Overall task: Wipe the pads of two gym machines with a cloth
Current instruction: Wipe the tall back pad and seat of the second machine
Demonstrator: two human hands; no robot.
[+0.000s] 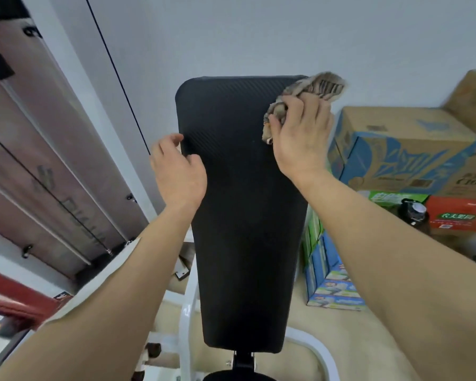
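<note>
A long black back pad (245,202) of a gym machine stands upright in the middle, narrowing toward the bottom. My right hand (300,136) presses a crumpled beige striped cloth (311,89) against the pad's upper right corner. My left hand (177,171) rests on the pad's left edge, fingers curled around the side and thumb on the front face. A second black pad (226,376) shows only as a sliver at the bottom edge.
White machine tubing (188,312) runs below the pad. A black cable (116,72) and weight-stack guide rails (47,174) stand at the left. Stacked cardboard boxes (401,149), smaller cartons (333,284) and a dark bottle (414,213) crowd the right, against a pale wall.
</note>
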